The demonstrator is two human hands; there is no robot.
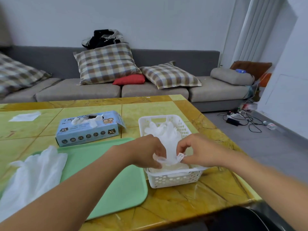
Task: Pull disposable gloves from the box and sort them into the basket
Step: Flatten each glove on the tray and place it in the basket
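Hands over the near end of the white basket (168, 179), both pinching one translucent disposable glove (170, 147). Left hand (148, 151) curled, fingertips clamped on the glove's cuff edge from its left side. Right hand (198, 150) curled likewise, thumb and fingers nipping the same cuff from the other side, just beside the left hand with only the bunched cuff between. Glove stretched away from both hands toward the far end of the basket, lying on other gloves already heaped inside, fingers pointing away. Basket resting on the yellow marbled table (183, 202), directly beneath both hands.

Left of the left hand and beyond it, the blue glove box (88, 133) marked XL, flat on the table, a glove tuft (93, 121) poking up from its top slot. Under the left forearm, a green tray (106, 177), its far edge near the box and its right edge just beside the basket. Farther left of the left forearm, a loose pile of gloves (31, 177) spread half on the tray's left side, half off it. Well beyond the box to the left, a white sheet (25, 116) flat on the table. Past the table, a grey sofa (150, 92) with plaid cushions (106, 62)
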